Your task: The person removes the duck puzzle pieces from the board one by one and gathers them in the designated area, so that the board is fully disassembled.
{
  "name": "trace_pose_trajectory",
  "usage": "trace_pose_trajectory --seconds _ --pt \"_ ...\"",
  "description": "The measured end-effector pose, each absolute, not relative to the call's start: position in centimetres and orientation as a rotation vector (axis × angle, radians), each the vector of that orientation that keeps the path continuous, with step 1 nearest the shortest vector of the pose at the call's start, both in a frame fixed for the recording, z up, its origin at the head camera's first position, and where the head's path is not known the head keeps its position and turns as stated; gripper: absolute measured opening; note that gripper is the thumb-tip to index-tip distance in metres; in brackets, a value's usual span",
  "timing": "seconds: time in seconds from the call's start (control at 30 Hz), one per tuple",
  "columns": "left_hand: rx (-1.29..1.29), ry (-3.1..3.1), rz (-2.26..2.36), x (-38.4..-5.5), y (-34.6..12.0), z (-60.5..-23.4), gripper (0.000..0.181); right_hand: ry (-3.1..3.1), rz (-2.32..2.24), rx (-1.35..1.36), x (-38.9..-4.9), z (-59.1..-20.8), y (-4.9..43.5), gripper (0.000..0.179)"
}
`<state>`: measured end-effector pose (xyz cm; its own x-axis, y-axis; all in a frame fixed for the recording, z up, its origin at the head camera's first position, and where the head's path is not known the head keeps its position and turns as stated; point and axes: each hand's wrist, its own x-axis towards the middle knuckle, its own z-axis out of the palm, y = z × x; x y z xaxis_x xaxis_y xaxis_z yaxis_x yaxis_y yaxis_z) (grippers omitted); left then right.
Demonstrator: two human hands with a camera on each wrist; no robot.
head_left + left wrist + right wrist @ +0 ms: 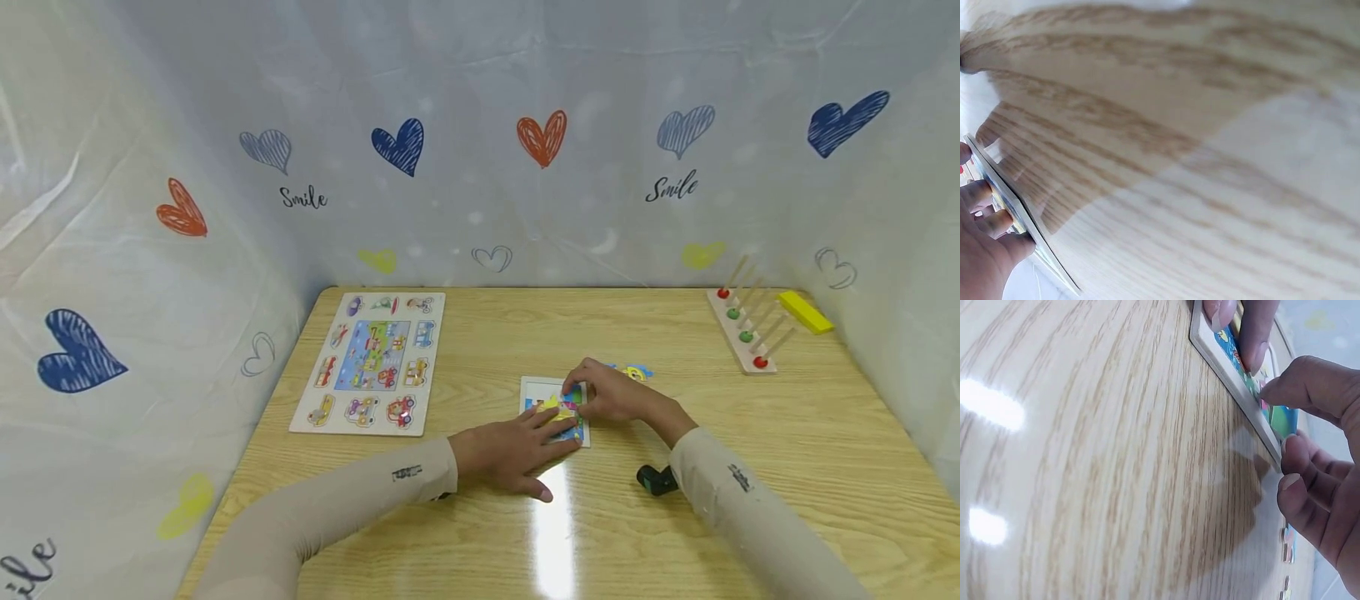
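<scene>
A small jigsaw puzzle in a white frame [529, 388] lies on the wooden table between both hands. My left hand [517, 454] rests on it, fingers spread and mostly straight over the picture, pressing its lower left part. The left wrist view shows those fingertips [1019, 247] on the board near its edge. At the far right corner, my right hand [617, 393] pinches a green and blue puzzle piece [1284, 420] between thumb and fingers, held over the frame. Left fingers [1259, 337] lie close beside it in the right wrist view. The hands hide much of the picture.
Loose puzzle pieces [636, 372] lie just beyond the right hand. A vehicle picture board [431, 333] lies at the left. At the back right stand a peg rack [738, 337] with red and green beads and a yellow block [805, 312]. Printed curtains [465, 75] enclose the table.
</scene>
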<state>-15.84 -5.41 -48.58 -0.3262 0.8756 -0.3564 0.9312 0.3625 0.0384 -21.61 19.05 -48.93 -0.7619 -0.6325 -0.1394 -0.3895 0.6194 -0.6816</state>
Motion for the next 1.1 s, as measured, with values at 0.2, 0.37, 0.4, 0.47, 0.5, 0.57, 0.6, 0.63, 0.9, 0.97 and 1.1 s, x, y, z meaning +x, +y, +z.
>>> trace_pose_trajectory --seconds 0.2,0.37,0.4,0.47,0.5,0.57,0.6,0.63,0.9,0.97,1.1 --pt "1.587 2.301 -0.252 -15.89 -5.36 -48.81 0.085 2.468 -0.922 -0.841 -21.68 -48.97 18.96 0.022" --pt "1.605 2.306 -0.261 -15.9 -5.42 -48.9 0.084 2.503 -0.898 -0.9 -21.8 -49.22 18.89 0.031" --pt "1.608 2.306 -0.26 -15.92 -5.43 -48.92 0.084 2.51 -0.892 -0.907 -21.83 -49.23 18.88 0.034" --pt "1.611 2.307 -0.255 -15.94 -5.44 -48.92 0.084 2.52 -0.884 -0.91 -21.88 -49.19 18.84 0.036" --pt "1.61 2.307 -0.255 -15.95 -5.44 -48.92 0.084 2.522 -0.881 -0.91 -21.91 -49.16 18.82 0.036" --pt "1.607 2.306 -0.25 -15.98 -5.4 -48.93 0.084 2.521 -0.882 -0.905 -21.98 -49.09 18.78 0.033" --pt "1.604 2.305 -0.248 -15.99 -5.38 -48.91 0.084 2.52 -0.883 -0.904 -22.02 -49.08 18.78 0.032" --pt "1.601 2.304 -0.248 -16.0 -5.37 -48.9 0.084 2.517 -0.886 -0.901 -22.05 -49.06 18.77 0.031" --pt "1.588 2.302 -0.246 -16.06 -5.3 -48.81 0.085 2.504 -0.907 -0.855 -22.29 -49.1 18.71 0.028" --pt "1.586 2.303 -0.246 -16.05 -5.3 -48.82 0.086 2.503 -0.916 -0.851 -22.32 -49.11 18.68 0.027" --pt "1.592 2.299 -0.246 -16.07 -5.27 -48.79 0.085 2.498 -0.929 -0.838 -22.25 -49.03 18.59 0.026"
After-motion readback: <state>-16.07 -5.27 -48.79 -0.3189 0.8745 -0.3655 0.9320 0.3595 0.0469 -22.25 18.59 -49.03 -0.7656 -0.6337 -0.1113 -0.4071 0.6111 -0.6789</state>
